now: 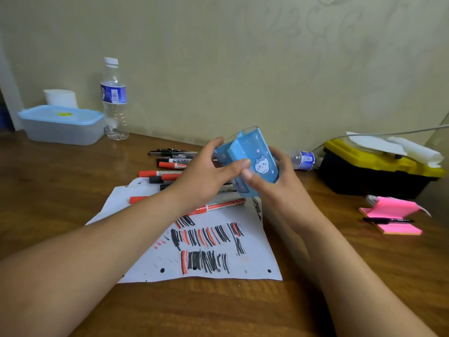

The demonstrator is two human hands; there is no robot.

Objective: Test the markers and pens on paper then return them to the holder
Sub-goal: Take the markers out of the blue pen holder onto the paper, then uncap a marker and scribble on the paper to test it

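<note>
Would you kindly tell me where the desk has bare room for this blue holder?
The holder should fit on bare wood left of the paper, between the lidded container and the marker pile, or along the near edge below the paper. Crowded: the marker pile at the paper's top, and the right side around toolbox and sticky notes.

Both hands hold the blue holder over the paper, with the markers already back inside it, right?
No. The head view shows the left hand and right hand holding the holder, but the markers lie loose on the paper and table.
</note>
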